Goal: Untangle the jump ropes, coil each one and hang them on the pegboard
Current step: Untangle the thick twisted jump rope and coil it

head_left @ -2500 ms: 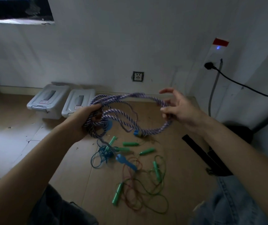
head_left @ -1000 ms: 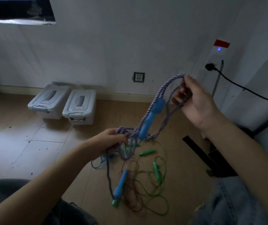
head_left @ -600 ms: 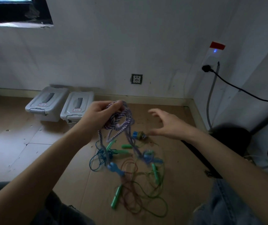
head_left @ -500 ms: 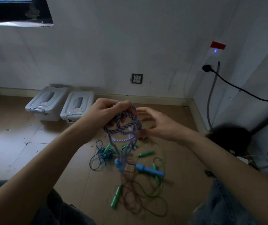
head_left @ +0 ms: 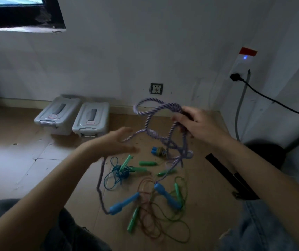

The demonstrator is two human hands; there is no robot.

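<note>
The right hand [head_left: 197, 124], right of centre in the frame, grips the purple-and-white braided jump rope [head_left: 160, 127] with curled fingers, holding its loops up above the floor [head_left: 27, 160]; from that hand the rope hangs in loose twists toward the middle of the frame, and one long strand runs down the left side to a blue handle [head_left: 124, 203] lying on the floor at lower centre; a second blue handle [head_left: 166, 195] lies just to the right of it. The left hand [head_left: 116, 143], near the centre, is open with fingers spread and blurred; a strand of the braided rope passes by its fingertips, though whether they touch cannot be told. On the floor below the hands lies a tangle of thin ropes with green handles [head_left: 147, 163]: a dark blue cord [head_left: 117, 175] bunched at centre left, a brownish cord [head_left: 146, 211] and a green cord [head_left: 181, 230] looping toward the lower centre. Two grey lidded bins [head_left: 90, 119] stand side by side against the wall at middle left; a wall socket [head_left: 156, 88] sits above centre; a black cable [head_left: 264, 96] runs from a plug at upper right.
</note>
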